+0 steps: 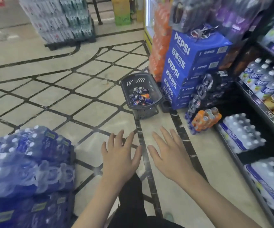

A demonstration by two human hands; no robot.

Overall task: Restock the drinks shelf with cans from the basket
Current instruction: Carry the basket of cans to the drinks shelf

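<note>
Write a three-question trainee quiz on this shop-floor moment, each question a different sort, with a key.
1. True or false: the left hand holds a can.
2. Where does the basket stand? A) on a shelf B) on the floor beside the stacked Pepsi cartons C) on the wrapped bottle packs
3. Fill in: the cans lie inside the ____.

Key: 1 false, both it and the right hand are open and empty; 2 B; 3 basket.

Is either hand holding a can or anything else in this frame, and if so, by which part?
Nothing is held. The left hand and right hand are both open, fingers spread, empty. The cans lie in the basket on the floor ahead.
</note>
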